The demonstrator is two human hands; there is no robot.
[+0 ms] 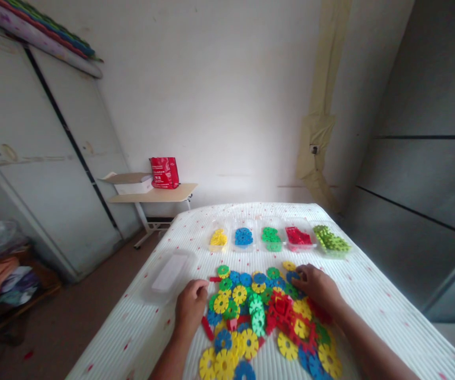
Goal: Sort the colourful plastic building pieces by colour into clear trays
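A heap of plastic snowflake discs (259,316) in yellow, blue, green and red lies on the white dotted table cover (369,285). My left hand (190,307) rests at the heap's left edge with its fingers curled in; whether it holds a piece is hidden. My right hand (316,287) lies on the heap's far right side, fingers bent down onto a blue disc (292,275). Beyond the heap stands a row of clear trays: yellow pieces (218,238), blue pieces (243,236), green pieces (271,237), red pieces (298,236), light-green pieces (332,240).
A clear lid (170,272) lies on the table to the left of the heap. Behind the table a small side table (154,196) carries a white box (132,183) and a red bag (164,172). Cabinets stand on the left, a grey wall on the right.
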